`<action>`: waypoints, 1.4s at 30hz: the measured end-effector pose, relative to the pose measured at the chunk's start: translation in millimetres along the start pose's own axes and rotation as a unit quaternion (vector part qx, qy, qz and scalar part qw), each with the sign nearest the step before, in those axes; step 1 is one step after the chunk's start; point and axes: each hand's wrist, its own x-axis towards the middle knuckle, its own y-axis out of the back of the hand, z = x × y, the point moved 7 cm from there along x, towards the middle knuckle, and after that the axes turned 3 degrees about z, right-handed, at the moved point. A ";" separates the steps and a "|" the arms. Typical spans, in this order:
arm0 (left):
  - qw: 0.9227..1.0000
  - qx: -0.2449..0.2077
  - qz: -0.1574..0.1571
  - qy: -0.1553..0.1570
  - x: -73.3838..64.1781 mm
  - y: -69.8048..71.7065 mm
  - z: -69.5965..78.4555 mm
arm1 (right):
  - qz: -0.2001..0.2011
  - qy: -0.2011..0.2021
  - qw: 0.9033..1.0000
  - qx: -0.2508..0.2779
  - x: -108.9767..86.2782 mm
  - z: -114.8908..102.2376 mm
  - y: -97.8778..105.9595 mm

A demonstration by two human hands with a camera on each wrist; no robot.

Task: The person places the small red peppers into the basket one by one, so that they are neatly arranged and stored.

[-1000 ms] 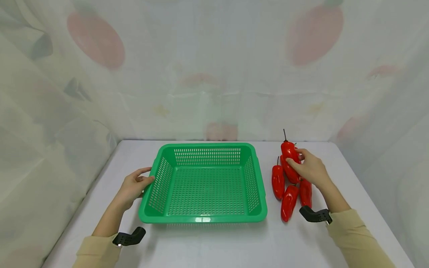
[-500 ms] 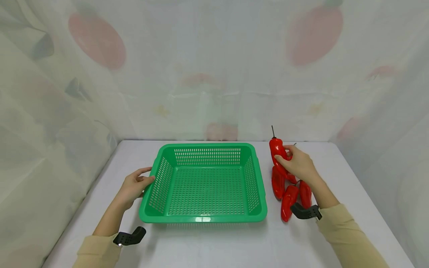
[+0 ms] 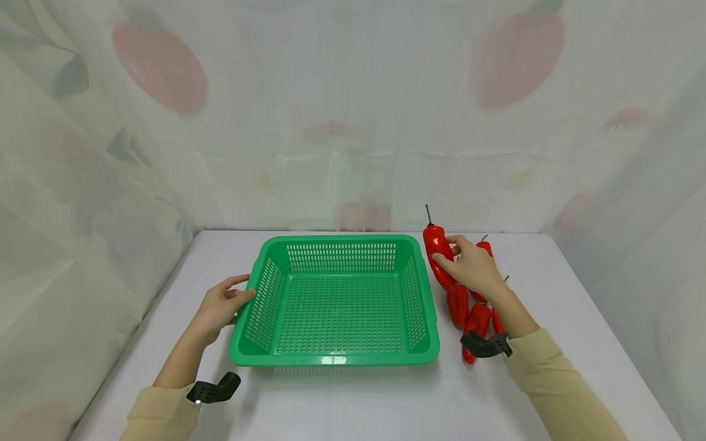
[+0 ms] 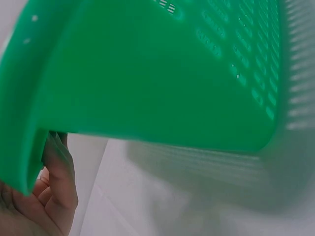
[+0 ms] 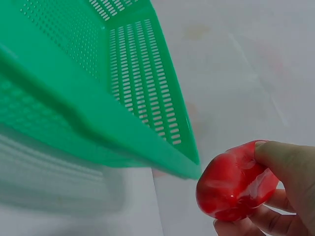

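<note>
A green plastic basket (image 3: pixel 333 360) with slotted walls stands on the table, nothing in it. At its left rim my left hand (image 3: pixel 216 308) grips the edge; in the left wrist view the fingers (image 4: pixel 60 182) curl under the rim. My right hand (image 3: pixel 471 264) pinches a long red chili pepper (image 3: pixel 437 245), stem upward, just off the basket's right rim. In the right wrist view that pepper (image 5: pixel 231 187) sits between thumb and fingers, close to the basket's corner (image 5: pixel 189 164). More red peppers (image 3: pixel 458 304) lie below and behind the right hand, partly covered by it.
The white table (image 3: pixel 342 404) reaches back to a curtain (image 3: pixel 353 122) with a faded strawberry print. Further peppers, one near the front (image 3: pixel 477 320) and one at the back (image 3: pixel 484 247), lie right of the basket.
My right hand has lifted the pepper off the pile and carried it left, toward the basket's right rim. The left hand and the basket have stayed in place.
</note>
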 end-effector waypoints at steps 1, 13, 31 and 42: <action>1.000 -0.001 0.000 0.000 0.1 0.0 0.0 | -0.002 0.000 1.000 0.001 0.4 -2.0 -1.9; 1.000 -0.002 0.000 -0.004 -1.1 -0.3 1.3 | -0.023 0.016 1.000 0.009 5.1 -28.6 -20.0; 1.000 -0.004 -0.005 -0.007 -0.2 -1.2 1.0 | -0.062 0.025 0.996 0.063 15.6 -57.7 -59.5; 1.000 0.001 -0.003 -0.007 -1.0 -0.2 0.8 | -0.087 0.006 0.992 0.094 15.4 -73.9 -88.6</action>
